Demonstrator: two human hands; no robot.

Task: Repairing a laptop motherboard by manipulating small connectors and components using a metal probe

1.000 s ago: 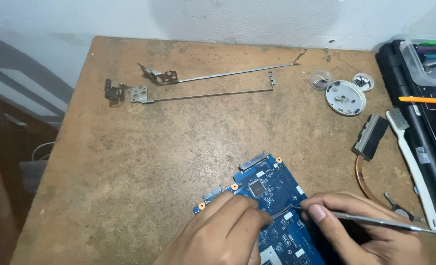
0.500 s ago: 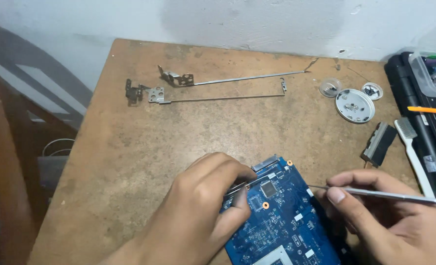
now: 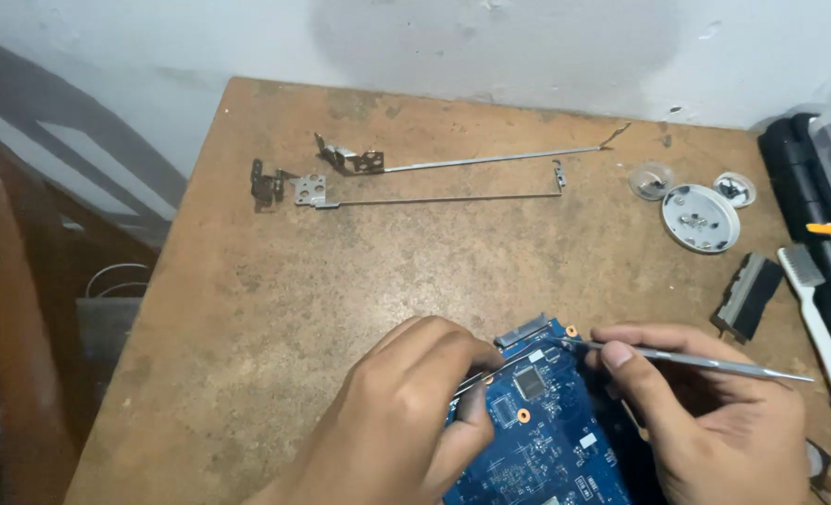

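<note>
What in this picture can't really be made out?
- Blue circuit board, head view: its near part runs off the bottom edge, and its left edge lies under the left hand.
- Metal tool: its working tip is too thin to see whether it touches the board.
- White round dish: the small parts in it are too tiny to identify.
- Black case: cut off by the right edge.

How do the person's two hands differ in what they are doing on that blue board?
The left hand lies flat-curled on the blue circuit board, fingers pressing its left edge; the right hand pinches a thin metal tool instead. The left hand holds nothing, while the right hand points its tool's tip at the board's upper corner. Both hands are bare and rest at the near edge of the wooden table.
</note>
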